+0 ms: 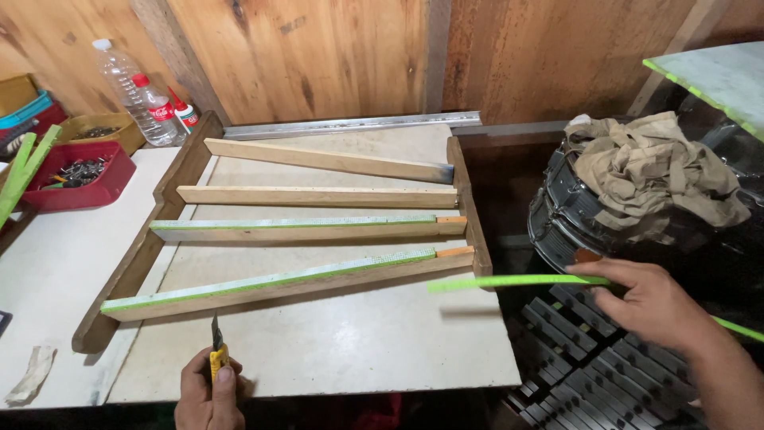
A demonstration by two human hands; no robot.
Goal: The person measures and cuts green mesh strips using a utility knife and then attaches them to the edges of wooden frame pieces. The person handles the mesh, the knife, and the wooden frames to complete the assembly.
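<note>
The green strip (517,280) is hanging in the air off the board's (334,342) right edge, its free end pointing left toward the frame (318,231). The right hand (649,299) is pinching it between thumb and fingers, strip running on past the wrist to the right. The left hand (208,390) is sitting at the board's near edge, fingers wrapped tight around a yellow knife (216,350), blade up, just short of the lowest slat (278,283). Plenty of bare board is lying open between knife and strip. A drum (573,215) with a rag (649,171) on it is crowding the right side, metal bars (589,358) below it. Back left a bottle (131,87) and red tray (76,179) are standing well clear. Both forearms are getting cut off at the bottom.
</note>
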